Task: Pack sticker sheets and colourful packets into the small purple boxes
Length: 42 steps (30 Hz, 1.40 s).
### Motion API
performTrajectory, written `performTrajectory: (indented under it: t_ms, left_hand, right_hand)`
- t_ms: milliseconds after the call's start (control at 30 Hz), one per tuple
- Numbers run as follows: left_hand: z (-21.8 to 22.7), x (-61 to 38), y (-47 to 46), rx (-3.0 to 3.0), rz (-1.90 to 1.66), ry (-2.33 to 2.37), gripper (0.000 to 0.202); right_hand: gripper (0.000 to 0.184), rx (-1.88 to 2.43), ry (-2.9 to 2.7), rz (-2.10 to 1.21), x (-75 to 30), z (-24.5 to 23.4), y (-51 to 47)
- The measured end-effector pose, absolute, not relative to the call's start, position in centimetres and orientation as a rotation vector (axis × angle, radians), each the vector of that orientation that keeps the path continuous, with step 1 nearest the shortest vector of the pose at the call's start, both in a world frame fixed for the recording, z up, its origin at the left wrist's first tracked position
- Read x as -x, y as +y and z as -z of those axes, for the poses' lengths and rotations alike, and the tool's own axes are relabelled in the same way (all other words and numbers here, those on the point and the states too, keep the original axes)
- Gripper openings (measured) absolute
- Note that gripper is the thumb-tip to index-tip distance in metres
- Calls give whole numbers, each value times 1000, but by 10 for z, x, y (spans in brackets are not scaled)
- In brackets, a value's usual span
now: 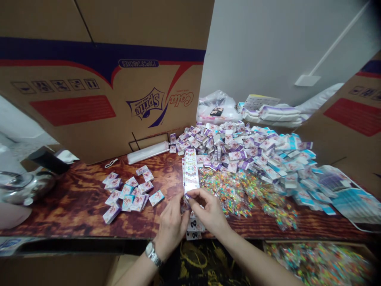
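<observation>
Near the table's front edge, my left hand (174, 220) is closed around a small white-and-purple box (185, 203), mostly hidden by the fingers. My right hand (210, 212) pinches at the upper edge of the same box. Just beyond the fingertips lies a long strip of small colourful stickers (191, 169). Below my hands, a strip with black printed figures (195, 226) reaches over the table edge. To the left is a loose group of small printed boxes (131, 194). On the right, clear sachets of colourful candy (238, 190) lie close to my right hand.
Small cartons are heaped (238, 145) behind the sachets, with flat carton blanks (357, 202) at far right. A large cardboard box (104, 87) stands at back left. A plastic roll (149, 153) lies before it. A metal kettle (26, 186) is far left. More sachets (321, 262) sit below right.
</observation>
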<state>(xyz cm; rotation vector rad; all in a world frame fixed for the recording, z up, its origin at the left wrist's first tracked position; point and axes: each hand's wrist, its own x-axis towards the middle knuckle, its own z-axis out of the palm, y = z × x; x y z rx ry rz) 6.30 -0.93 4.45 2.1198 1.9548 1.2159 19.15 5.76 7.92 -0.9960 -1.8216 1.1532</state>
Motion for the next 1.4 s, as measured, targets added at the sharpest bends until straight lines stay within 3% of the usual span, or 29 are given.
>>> performTrajectory:
  t_ms: [200, 467, 733, 900, 1033, 1167, 1400]
  left_hand:
    - [-42, -65, -9, -2280, -1190, 2015, 56]
    - [-42, -70, -7, -2364, -1126, 2074, 66]
    - [-34, -20, -5, -2355, -916, 2208, 52]
    - [-41, 36, 10, -2175, -647, 2633, 52]
    - [-43, 7, 7, -2376, -774, 2289, 53]
    - [-31, -53, -3, -2518, -547, 1829, 45]
    - [-19, -73, -6, -2453, -457, 1761, 44]
  right_hand:
    - [23, 905, -1963, -903, -193, -88, 52]
    - [52, 644, -2059, -451, -190, -74, 32]
    - [36, 755, -2299, -728, -204, -65, 82]
    - [52, 963, -2674, -376, -210, -42, 161]
    - [66, 938, -2826, -350, -205, -24, 185]
    - [60, 950, -2830, -303, -203, -17, 182]
    - [30, 941, -2732, -181, -203, -13, 173]
